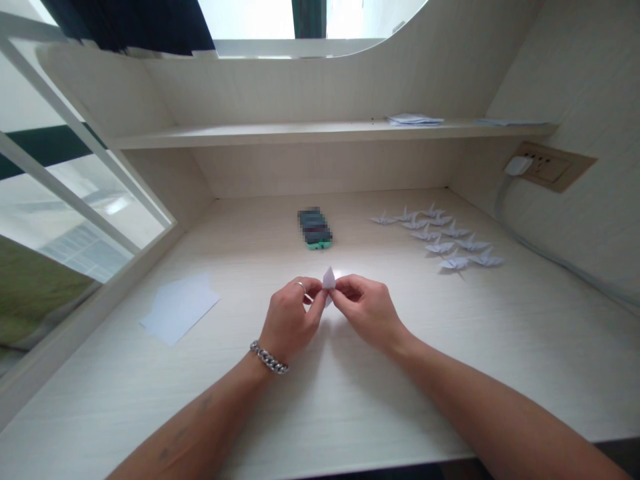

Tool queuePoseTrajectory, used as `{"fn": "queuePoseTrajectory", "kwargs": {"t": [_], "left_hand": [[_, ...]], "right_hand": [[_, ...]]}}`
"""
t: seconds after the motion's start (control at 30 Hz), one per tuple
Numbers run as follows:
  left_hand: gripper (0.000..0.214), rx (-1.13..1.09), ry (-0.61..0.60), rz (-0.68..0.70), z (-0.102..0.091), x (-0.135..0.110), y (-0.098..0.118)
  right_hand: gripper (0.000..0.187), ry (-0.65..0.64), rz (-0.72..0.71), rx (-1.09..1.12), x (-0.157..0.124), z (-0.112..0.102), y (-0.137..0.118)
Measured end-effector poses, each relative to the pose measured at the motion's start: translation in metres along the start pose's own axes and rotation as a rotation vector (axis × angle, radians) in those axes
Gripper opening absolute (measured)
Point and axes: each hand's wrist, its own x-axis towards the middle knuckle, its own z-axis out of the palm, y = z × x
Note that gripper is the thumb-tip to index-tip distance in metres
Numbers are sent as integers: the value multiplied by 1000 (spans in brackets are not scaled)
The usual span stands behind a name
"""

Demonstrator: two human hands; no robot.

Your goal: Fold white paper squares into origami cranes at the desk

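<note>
Between my two hands, a small folded white paper is held up just above the desk, its pointed tip upward. My left hand pinches its left side with thumb and forefinger; a ring and a chain bracelet show on that arm. On the other side, my right hand pinches the paper's right edge the same way. The fingertips hide part of the folds. Several white paper cranes stand in a cluster at the back right. White paper sheets lie in a loose stack on the left.
Behind my hands lies a phone-like object, blurred out, with a green end. A shelf crosses the back, with papers on it. At right, a plug sits in a wall socket, and its cable runs down along the desk edge.
</note>
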Motion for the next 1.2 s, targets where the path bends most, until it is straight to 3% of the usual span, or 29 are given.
{"fn": "queuePoseTrajectory", "kwargs": {"t": [0.33,0.5,0.63,0.83,1.07,1.2], "left_hand": [[11,98,101,182,2,-4,-1],[15,106,89,230,4,-7,0],[18,90,91,245,6,-8,2],[22,60,13,277,6,-10,6],[11,-125,150,59,-1,-4,7],[14,-148,138,57,-3,-2,7]], "right_hand": [[19,16,-49,85,-3,1,-2],[19,22,-20,140,-2,1,-4],[20,16,41,330,2,-1,-1],[24,42,129,463,11,-3,9],[26,11,117,530,12,-4,9],[22,-1,105,539,11,-3,8]]}}
